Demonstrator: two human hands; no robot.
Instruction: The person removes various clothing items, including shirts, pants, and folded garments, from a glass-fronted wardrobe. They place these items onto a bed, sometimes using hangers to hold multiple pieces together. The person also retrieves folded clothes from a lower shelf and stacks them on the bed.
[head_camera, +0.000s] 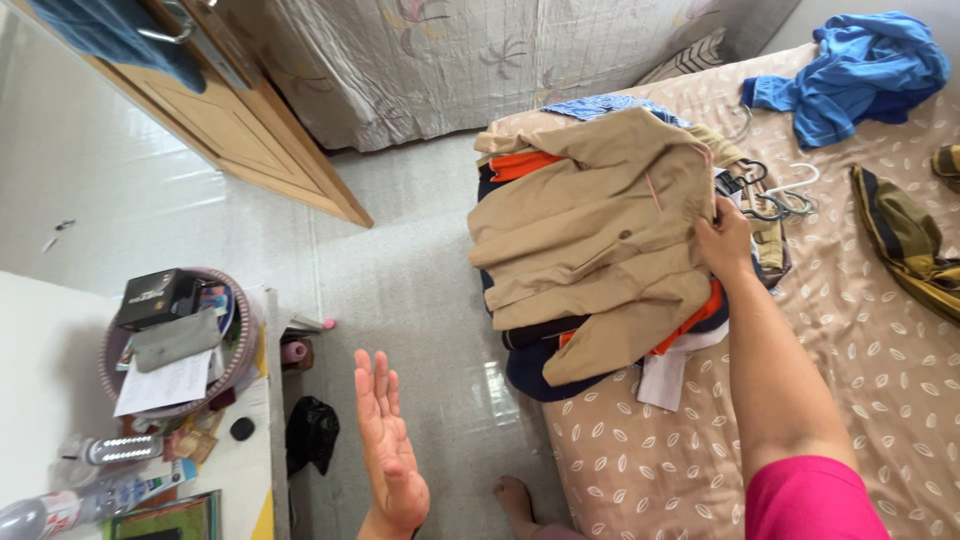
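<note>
My right hand (724, 238) grips the right edge of a tan garment (590, 230) that lies on top of a pile of clothes (560, 345) at the corner of the bed (860, 380). Orange, navy and white fabric shows beneath the tan one. Several hangers (780, 195) stick out of the pile just past my fingers. My left hand (388, 440) hovers flat and open over the floor to the left of the bed, holding nothing. My pink sleeve shows at the bottom right.
A blue garment (850, 75) lies at the far end of the bed, an olive striped one (905, 240) at the right. A basket (175, 340) of papers and boxes sits on a white table at left, with bottles. A wooden door (230, 120) stands behind, and a black bag (312, 432) lies on the floor.
</note>
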